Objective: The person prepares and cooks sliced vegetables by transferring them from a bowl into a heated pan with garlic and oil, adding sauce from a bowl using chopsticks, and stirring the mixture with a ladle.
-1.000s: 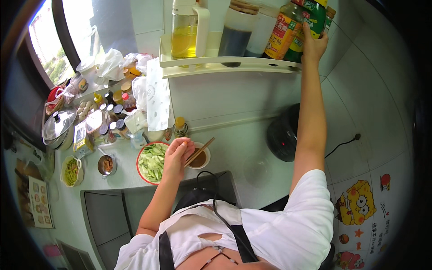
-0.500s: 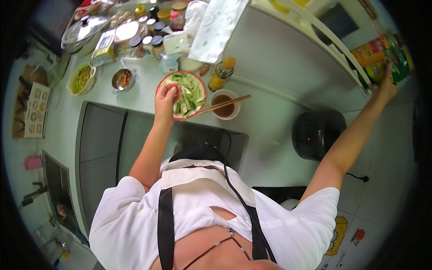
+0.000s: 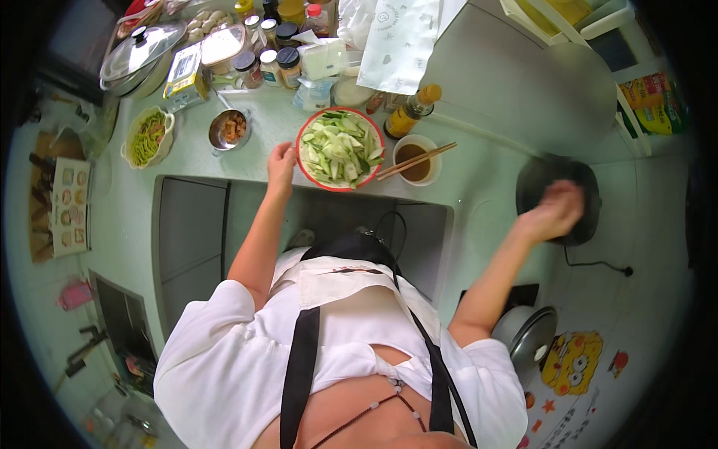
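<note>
My left hand [image 3: 281,166] is at the left edge of a red-rimmed plate [image 3: 301,166], its fingers curled in and nothing visible in them. Pale green sliced vegetable pieces [image 3: 340,146] fill the plate. My right hand [image 3: 552,212], smeared by motion, is over the front of a black rice cooker [image 3: 589,217] on the right; its fingers cannot be read. Above the cooker stands a blurred grey disc [image 3: 574,97], which looks like a raised lid. Wooden chopsticks [image 3: 430,158] lie across a white bowl [image 3: 437,170] of brown liquid, right of the plate.
A bottle [image 3: 406,112] with a yellow cap stands behind the bowl. To the left are a metal cup of reddish-brown bits [image 3: 230,129] and a bowl of green strips [image 3: 149,138]. Seasoning jars [image 3: 289,66] crowd the back. A lidded pot [image 3: 523,333] sits beside my right elbow.
My right hand has come down from the colourful packages to the rice cooker. My left hand has moved off the vegetables to the plate's left side. A blurred disc has appeared above the cooker.
</note>
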A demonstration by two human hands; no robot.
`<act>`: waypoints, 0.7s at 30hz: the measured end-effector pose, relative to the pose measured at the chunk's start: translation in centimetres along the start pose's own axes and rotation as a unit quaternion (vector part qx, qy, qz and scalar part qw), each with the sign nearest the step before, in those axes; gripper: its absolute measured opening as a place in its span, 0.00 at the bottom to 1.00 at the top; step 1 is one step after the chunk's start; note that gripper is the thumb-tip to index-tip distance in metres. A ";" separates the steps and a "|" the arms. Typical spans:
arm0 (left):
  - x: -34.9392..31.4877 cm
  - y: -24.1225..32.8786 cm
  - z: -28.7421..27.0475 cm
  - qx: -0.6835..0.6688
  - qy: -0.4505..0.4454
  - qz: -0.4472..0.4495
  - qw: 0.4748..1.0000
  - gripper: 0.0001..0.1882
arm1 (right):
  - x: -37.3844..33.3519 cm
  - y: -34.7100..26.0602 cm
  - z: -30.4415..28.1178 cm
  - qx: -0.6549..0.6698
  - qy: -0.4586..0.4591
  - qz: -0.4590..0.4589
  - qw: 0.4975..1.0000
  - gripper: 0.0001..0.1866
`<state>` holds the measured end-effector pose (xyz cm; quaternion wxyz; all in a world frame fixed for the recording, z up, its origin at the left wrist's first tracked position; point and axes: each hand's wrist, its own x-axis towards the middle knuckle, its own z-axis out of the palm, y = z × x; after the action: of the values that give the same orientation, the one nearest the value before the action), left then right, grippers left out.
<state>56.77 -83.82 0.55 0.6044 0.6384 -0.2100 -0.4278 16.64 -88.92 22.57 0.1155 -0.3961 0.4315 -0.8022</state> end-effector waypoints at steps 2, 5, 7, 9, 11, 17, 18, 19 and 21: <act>1.7 0.2 0.7 -0.010 -0.060 -0.026 0.998 0.16 | -9.3 2.1 -1.9 -0.046 -0.043 0.167 0.984 0.06; 4.7 -0.3 0.8 0.077 -0.073 -0.007 0.994 0.16 | -20.7 5.6 -3.1 -0.072 -0.064 0.413 0.906 0.09; 6.1 -0.4 1.0 0.191 -0.067 0.047 0.978 0.15 | -25.1 7.8 -3.1 -0.092 -0.157 0.526 0.831 0.12; 7.3 -0.9 1.2 0.214 -0.106 0.064 0.969 0.15 | -27.7 10.0 -2.4 -0.114 -0.209 0.578 0.780 0.16; 7.9 -1.3 1.6 0.181 -0.165 0.055 0.968 0.16 | -28.6 10.5 -0.1 -0.069 -0.196 0.594 0.777 0.19; 9.0 -2.6 2.5 0.075 -0.222 -0.036 0.971 0.15 | -29.0 10.9 4.8 -0.012 -0.158 0.602 0.783 0.18; 9.4 -3.1 2.5 0.067 -0.220 -0.042 0.972 0.15 | -29.1 11.1 5.0 -0.038 -0.160 0.594 0.788 0.18; 9.5 -3.2 2.3 0.063 -0.217 -0.049 0.973 0.15 | -29.4 11.1 5.2 -0.063 -0.161 0.587 0.791 0.17; 9.7 -3.4 1.8 0.049 -0.221 -0.056 0.972 0.15 | -29.5 11.0 5.5 -0.081 -0.170 0.575 0.796 0.15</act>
<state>59.82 -91.92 -5.32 0.4862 0.5672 -0.3230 -0.5810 38.45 -83.31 -0.17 0.5947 -0.2124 0.6164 -0.4704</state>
